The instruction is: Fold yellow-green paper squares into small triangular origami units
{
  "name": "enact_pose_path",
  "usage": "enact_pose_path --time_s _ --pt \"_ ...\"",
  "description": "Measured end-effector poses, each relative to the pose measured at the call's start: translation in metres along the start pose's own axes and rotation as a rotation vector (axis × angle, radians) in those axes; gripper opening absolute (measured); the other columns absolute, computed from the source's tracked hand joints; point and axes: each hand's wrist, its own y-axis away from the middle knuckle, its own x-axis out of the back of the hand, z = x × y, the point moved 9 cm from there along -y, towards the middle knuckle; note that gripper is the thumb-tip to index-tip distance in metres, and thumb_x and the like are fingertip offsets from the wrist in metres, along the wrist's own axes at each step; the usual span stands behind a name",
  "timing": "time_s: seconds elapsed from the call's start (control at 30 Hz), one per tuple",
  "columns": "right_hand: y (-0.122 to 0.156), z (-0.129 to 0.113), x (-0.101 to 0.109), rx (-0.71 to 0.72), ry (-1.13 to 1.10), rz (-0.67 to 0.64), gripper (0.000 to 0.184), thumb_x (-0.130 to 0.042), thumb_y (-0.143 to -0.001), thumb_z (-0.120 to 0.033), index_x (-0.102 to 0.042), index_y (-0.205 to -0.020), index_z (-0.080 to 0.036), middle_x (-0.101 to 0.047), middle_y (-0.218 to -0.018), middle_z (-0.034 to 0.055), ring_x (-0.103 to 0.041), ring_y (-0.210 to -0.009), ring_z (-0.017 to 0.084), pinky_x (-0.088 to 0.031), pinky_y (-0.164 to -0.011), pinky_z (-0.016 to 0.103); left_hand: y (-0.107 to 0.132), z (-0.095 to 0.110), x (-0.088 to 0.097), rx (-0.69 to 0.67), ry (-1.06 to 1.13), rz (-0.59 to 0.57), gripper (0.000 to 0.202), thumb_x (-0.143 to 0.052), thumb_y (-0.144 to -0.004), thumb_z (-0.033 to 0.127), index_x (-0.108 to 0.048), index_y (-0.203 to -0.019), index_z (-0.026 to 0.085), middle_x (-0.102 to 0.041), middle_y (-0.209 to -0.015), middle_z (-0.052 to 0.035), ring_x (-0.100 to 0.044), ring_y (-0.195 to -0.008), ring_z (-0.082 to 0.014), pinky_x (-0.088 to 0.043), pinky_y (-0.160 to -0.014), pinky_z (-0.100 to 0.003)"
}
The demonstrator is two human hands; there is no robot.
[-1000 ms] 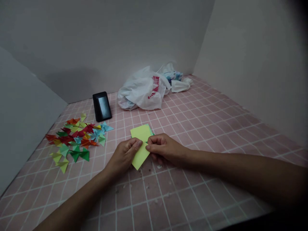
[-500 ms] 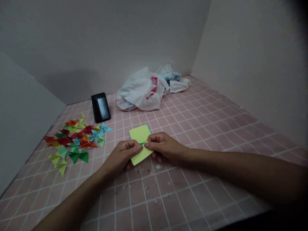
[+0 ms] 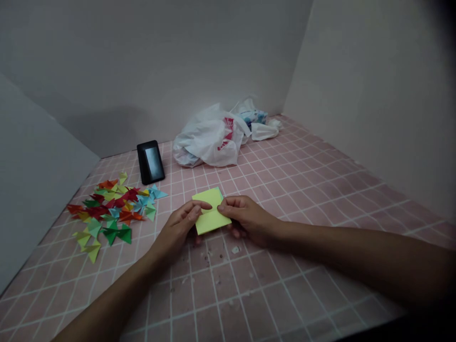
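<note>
A yellow-green paper (image 3: 210, 217), folded into a small rectangle, lies under my hands on the pink grid surface. A thin teal edge of paper (image 3: 221, 193) shows behind its upper right corner. My left hand (image 3: 180, 229) rests its fingertips on the paper's left part. My right hand (image 3: 247, 219) grips the right edge between fingers and thumb, and its thumb side hides part of the sheet. To the left of my left hand lies a loose heap of folded paper triangles (image 3: 114, 209) in red, orange, green, yellow and blue.
A black phone (image 3: 150, 162) stands propped beyond the heap. Behind it, a crumpled white plastic bag (image 3: 210, 140) with red print sits beside tissue-like white wads (image 3: 264, 131). Grey walls (image 3: 370, 95) bound the pink surface (image 3: 292, 199), which has small paper scraps near my hands.
The paper has turned and now lies flatter, with its long side more level. My left fingers have spread and moved up onto the paper's upper edge.
</note>
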Motion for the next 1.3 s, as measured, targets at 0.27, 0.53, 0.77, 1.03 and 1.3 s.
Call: enact_pose_path --time_s 0.27,0.53,0.77,1.03,1.3 --pt "0.001 -0.002 0.004 0.001 -0.038 0.054 0.022 -0.058 -0.092 -0.034 -0.051 -0.079 -0.018 -0.053 -0.050 -0.0056 -0.042 -0.035 0.005 -0.024 -0.034 0.015 -0.001 0.009 0.005 -0.129 0.038 0.030 0.039 -0.071 -0.085 0.037 -0.054 -0.117 0.024 -0.053 -0.068 0.0064 -0.051 -0.050 -0.0087 -0.038 -0.049 -0.020" --pt "0.000 -0.004 -0.011 0.119 0.085 -0.111 0.023 -0.075 -0.078 -0.033 -0.060 -0.080 -0.016 -0.056 -0.060 -0.0047 -0.049 -0.045 0.006 -0.039 -0.041 0.018 0.009 0.019 -0.004 -0.196 -0.046 0.001 0.029 -0.070 -0.086 0.032 -0.055 -0.109 0.022 -0.053 -0.067 0.0064 -0.049 -0.053 -0.0080 -0.036 -0.050 -0.019" --pt "-0.002 -0.006 0.001 0.101 -0.098 0.002 0.029 -0.076 -0.076 -0.038 -0.057 -0.078 -0.016 -0.065 -0.063 -0.0012 -0.056 -0.046 0.009 -0.047 -0.046 0.022 0.007 0.017 0.003 -0.226 0.075 0.041 0.026 -0.064 -0.093 0.038 -0.058 -0.112 0.021 -0.069 -0.078 0.0009 -0.062 -0.065 -0.0108 -0.049 -0.063 -0.023" --pt "-0.003 -0.007 0.000 0.114 -0.089 -0.006 0.035 -0.080 -0.072 -0.042 -0.058 -0.077 -0.016 -0.062 -0.062 -0.0022 -0.058 -0.050 0.011 -0.048 -0.046 0.023 0.004 0.005 0.002 -0.128 0.089 0.107 0.024 -0.074 -0.084 0.037 -0.064 -0.087 0.016 -0.065 -0.067 0.0023 -0.057 -0.059 -0.0084 -0.044 -0.057 -0.018" --pt "-0.002 -0.003 -0.011 0.133 0.020 -0.131 0.032 -0.071 -0.081 -0.044 -0.061 -0.076 -0.014 -0.063 -0.066 0.0016 -0.058 -0.055 0.010 -0.047 -0.055 0.024 0.005 0.005 0.000 -0.096 0.087 0.114 0.028 -0.077 -0.079 0.039 -0.063 -0.078 0.016 -0.065 -0.063 0.0021 -0.057 -0.059 -0.0089 -0.044 -0.058 -0.019"
